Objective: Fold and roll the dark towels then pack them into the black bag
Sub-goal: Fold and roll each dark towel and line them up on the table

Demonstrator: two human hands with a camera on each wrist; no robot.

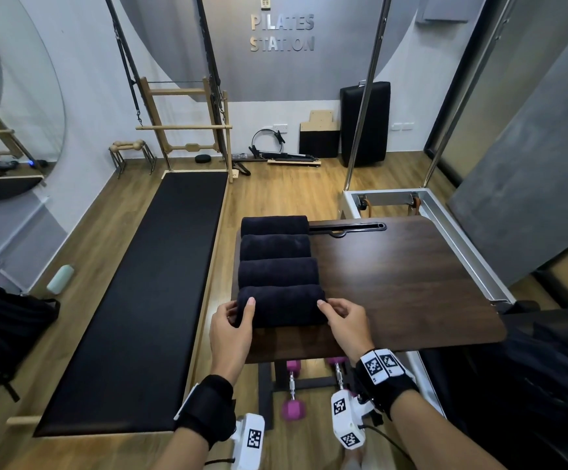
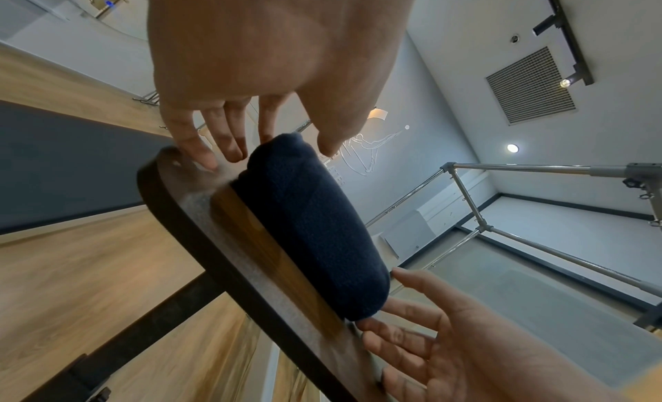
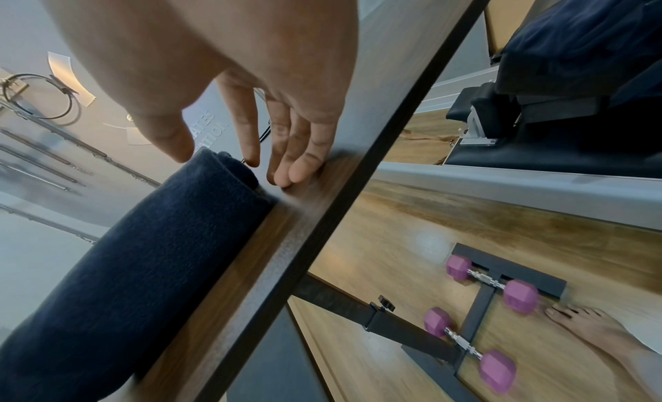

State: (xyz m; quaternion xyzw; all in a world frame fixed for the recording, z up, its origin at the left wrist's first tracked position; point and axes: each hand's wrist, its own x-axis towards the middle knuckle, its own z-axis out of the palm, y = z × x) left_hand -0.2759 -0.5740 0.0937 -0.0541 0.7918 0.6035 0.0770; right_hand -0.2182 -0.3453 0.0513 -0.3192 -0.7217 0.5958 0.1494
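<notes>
Several dark rolled towels lie side by side on the left part of a dark wooden table [image 1: 411,283]. The nearest roll [image 1: 281,305] [image 2: 311,229] [image 3: 143,266] sits close to the front edge. My left hand [image 1: 240,312] [image 2: 275,136] cups its left end, thumb on top and fingers straight beside it. At the right end is my right hand [image 1: 331,308] [image 3: 232,161], its thumb touching the roll's top and its straight fingers resting on the table. A black bag [image 1: 4,327] with straps lies on the floor at far left.
A long black padded bench [image 1: 140,300] runs along the floor left of the table. Pink dumbbells [image 1: 292,401] [image 3: 490,283] lie by the table's base, near a bare foot [image 3: 591,329]. A metal frame [image 1: 445,225] and dark fabric [image 1: 547,361] stand at right.
</notes>
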